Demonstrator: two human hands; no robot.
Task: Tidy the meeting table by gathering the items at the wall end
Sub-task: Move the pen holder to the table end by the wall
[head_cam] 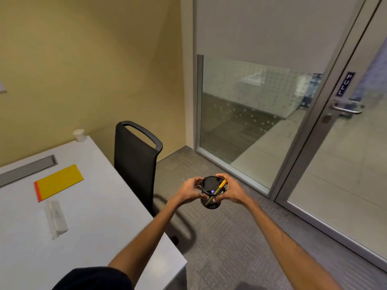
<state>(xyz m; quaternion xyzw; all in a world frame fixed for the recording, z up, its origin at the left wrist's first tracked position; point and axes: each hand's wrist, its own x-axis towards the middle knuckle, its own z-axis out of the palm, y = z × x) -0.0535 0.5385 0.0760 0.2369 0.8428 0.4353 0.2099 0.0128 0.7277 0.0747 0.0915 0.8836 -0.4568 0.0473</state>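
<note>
1. Nearest the lens, a dark sleeve (94,278) is seen at the lower edge, with both bare forearms extended forward from it.
2. The left hand (189,190) is curled round the left side of a black wire-mesh pen cup (211,204), fingers at its rim.
3. The right hand (230,190) is curled round the opposite side of the same cup, so that it is gripped between both hands.
4. The pen cup is held in the air above the grey carpeted floor (240,237), off the right edge of the white desk (94,216) and not touching it. It is tilted, with its mouth turned toward the camera.
5. A yellow pen (217,190) is seen leaning diagonally inside the cup, its upper end past the rim by the right hand. A small purple item (212,192) is noted inside; it cannot be identified.
6. On the desk, a yellow rectangular notepad with an orange-red edge (59,182) is laid flat. A white clear-wrapped packet (56,218) lies just on the near side of it.
7. A white paper cup (79,135) stands upright at the far desk corner, near the yellow wall (83,59).
8. A grey cable slot (27,170) is set into the desktop beyond the notepad.
9. A black mesh-backed office chair (136,162) is placed against the right side of the desk.
10. A glass door (356,164) bearing a "PULL" sign (345,83) is noted to the right.
</note>
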